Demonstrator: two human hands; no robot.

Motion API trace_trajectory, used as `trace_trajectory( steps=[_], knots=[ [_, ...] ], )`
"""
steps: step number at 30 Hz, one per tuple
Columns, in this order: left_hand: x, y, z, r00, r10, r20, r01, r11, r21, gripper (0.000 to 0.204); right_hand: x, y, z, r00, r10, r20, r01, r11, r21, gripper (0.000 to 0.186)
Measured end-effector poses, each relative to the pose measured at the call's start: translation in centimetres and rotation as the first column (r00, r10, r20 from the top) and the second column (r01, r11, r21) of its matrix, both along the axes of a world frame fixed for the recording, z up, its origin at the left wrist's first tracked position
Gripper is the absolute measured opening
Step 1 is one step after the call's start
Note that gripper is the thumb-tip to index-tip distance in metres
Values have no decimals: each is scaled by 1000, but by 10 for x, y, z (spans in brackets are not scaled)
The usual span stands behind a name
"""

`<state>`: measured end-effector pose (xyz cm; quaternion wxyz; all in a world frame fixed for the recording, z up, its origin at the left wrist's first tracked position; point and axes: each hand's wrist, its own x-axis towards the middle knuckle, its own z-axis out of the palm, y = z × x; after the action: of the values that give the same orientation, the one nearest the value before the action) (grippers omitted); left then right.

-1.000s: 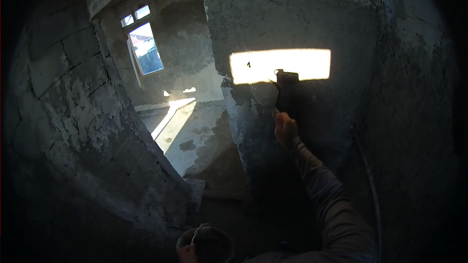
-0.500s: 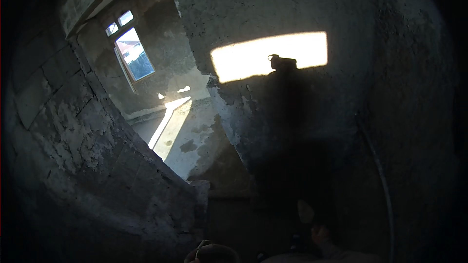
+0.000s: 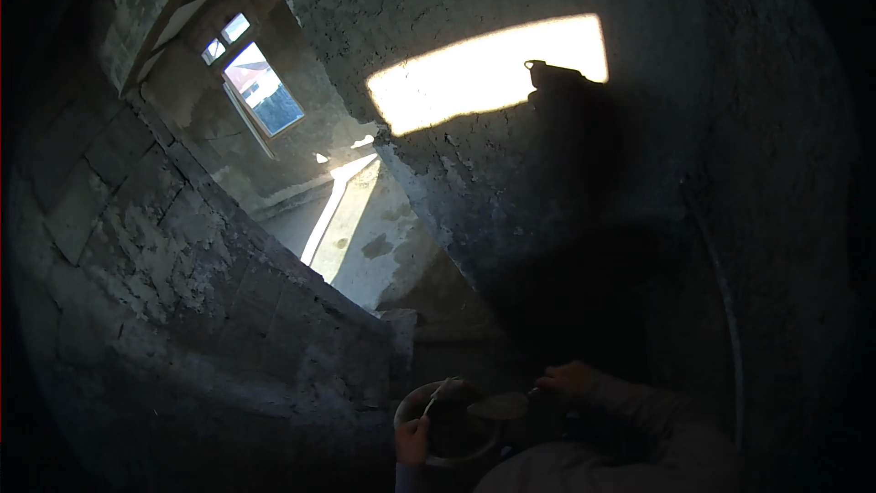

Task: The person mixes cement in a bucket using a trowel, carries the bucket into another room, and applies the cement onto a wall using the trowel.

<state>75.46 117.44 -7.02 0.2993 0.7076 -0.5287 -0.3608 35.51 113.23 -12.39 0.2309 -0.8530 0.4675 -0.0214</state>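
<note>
A round bucket sits low in the view, its inside too dark to make out. My left hand is closed around the bucket's handle at the left of the rim. To the right, my right hand grips a trowel by its handle. The trowel's pale, leaf-shaped blade points left, over the right part of the bucket's rim or just above it. Deep shade hides much of both hands' fingers.
A rough plastered wall stands ahead with a bright sunlit patch and a shadow on it. On the left is a block wall. Through the opening lies a room with a window. A hose or pipe runs down at right.
The bucket and my left hand have come further up into view. The trowel has swung from pointing upward to pointing left, moving toward the bucket. The view has shifted and tilted.
</note>
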Motion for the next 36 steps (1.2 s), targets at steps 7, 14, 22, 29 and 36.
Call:
trace_trajectory(
  steps=[7,14,22,29,36],
  knots=[
    [-94,-49,34,980,-198,5,196,966,-167,45,58,-58,-22,875,360,-323,-431,884,-180,19],
    [-147,-84,39,943,-328,47,330,920,-209,45,4,-33,-38,959,276,-69,-284,939,-195,26],
    [-180,-91,42,894,-448,15,443,878,-180,47,-83,32,2,986,-28,165,44,995,-91,63],
    [-181,-91,32,917,-394,-53,379,907,-182,40,-162,21,27,998,28,54,15,749,-662,29],
    [-175,-80,84,885,-333,-324,269,936,-228,46,-191,4,153,995,38,96,60,538,-841,30]
  ],
)
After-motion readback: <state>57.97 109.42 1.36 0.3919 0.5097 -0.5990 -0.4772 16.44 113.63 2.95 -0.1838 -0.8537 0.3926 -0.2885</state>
